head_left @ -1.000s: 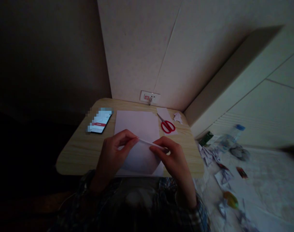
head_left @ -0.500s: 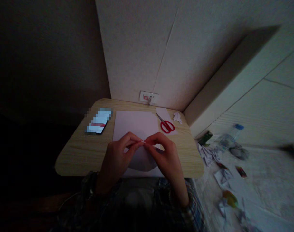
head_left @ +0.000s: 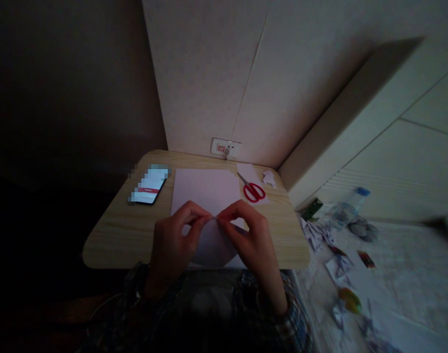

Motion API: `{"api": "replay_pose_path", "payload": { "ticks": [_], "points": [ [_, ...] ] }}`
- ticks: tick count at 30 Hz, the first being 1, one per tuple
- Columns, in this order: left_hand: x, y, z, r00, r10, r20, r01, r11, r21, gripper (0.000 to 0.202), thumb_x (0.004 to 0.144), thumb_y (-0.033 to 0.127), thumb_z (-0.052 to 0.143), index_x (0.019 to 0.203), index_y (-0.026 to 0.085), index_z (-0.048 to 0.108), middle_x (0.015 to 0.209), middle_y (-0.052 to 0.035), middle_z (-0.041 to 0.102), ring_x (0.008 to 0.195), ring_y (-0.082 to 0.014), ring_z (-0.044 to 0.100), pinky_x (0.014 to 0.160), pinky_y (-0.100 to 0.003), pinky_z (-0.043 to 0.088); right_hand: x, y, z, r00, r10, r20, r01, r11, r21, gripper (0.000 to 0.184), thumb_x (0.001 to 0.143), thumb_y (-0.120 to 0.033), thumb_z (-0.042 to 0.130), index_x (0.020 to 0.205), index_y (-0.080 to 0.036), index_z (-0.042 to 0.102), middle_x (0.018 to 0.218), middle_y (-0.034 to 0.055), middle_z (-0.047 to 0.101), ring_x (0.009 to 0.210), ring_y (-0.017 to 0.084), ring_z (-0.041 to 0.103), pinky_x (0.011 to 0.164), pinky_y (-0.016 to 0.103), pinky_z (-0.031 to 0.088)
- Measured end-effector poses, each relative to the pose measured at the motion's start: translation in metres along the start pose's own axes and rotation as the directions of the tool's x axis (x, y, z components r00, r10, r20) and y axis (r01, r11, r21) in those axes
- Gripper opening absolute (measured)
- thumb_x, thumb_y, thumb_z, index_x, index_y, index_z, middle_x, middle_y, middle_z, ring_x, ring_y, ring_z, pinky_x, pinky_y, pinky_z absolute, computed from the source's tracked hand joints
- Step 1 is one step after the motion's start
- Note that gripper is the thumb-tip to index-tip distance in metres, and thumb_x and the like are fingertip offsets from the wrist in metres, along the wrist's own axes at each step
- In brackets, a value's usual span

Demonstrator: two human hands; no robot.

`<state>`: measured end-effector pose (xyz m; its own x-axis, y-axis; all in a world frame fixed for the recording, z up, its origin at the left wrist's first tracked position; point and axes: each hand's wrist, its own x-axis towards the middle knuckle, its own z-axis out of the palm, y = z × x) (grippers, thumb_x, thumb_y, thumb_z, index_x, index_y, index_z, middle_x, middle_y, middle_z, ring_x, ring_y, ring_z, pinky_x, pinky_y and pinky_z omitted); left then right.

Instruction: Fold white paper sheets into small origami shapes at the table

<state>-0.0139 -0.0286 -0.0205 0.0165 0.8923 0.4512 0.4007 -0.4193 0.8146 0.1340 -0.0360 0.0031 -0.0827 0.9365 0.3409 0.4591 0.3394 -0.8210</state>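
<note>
Both hands meet over a stack of white paper [head_left: 207, 189] on a small wooden table. My left hand [head_left: 175, 240] is closed in a pinch, thumb against forefinger. My right hand [head_left: 249, 235] pinches the same way just beside it. Between the two sets of fingertips shows a tiny piece of white paper [head_left: 214, 217]; the fingers cover most of it, and its shape cannot be made out. Right of the stack, red-handled scissors [head_left: 253, 192] lie partly on a smaller strip of paper [head_left: 248, 171]. A small folded paper figure [head_left: 269, 178] rests near the far right corner.
A lit phone [head_left: 149, 187] lies on the table's left side. Behind the table [head_left: 128, 233] is a wall with a socket [head_left: 226, 147]. To the right, a lower white surface holds a plastic bottle [head_left: 352, 206], folded papers [head_left: 314, 235] and a yellow-green object [head_left: 350, 300].
My left hand has shifted slightly left, and the fingertips have drawn a little apart. Less of the white piece shows now. The scissors, phone and folded figure stay put on the table.
</note>
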Motion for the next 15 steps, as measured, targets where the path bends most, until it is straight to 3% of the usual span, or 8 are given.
{"api": "replay_pose_path", "payload": {
  "ticks": [10, 15],
  "points": [
    [0.004, -0.001, -0.010, 0.973, -0.139, -0.186, 0.134, 0.990, -0.039, 0.008, 0.076, 0.023, 0.062, 0.069, 0.021, 0.060, 0.065, 0.0045, 0.066, 0.065, -0.0144, 0.067, 0.063, -0.022, 0.051, -0.005, 0.018, -0.022, 0.995, 0.100, -0.022, -0.101, 0.995, -0.029, 0.007, 0.078, -0.016, 0.062, 0.071, -0.018, 0.063, 0.070, 0.0003, 0.064, 0.070, 0.015, 0.059, 0.067, 0.026, 0.045],
    [0.005, 0.000, -0.008, 0.968, -0.178, -0.177, 0.161, 0.981, -0.110, 0.009, 0.074, 0.024, 0.064, 0.067, 0.019, 0.060, 0.064, 0.0030, 0.066, 0.064, -0.0153, 0.067, 0.061, -0.024, 0.051, -0.006, 0.020, -0.030, 0.993, 0.115, -0.010, -0.115, 0.993, -0.030, 0.007, 0.078, -0.020, 0.062, 0.071, -0.019, 0.063, 0.071, 0.0006, 0.065, 0.071, 0.016, 0.060, 0.068, 0.028, 0.046]
  ]
}}
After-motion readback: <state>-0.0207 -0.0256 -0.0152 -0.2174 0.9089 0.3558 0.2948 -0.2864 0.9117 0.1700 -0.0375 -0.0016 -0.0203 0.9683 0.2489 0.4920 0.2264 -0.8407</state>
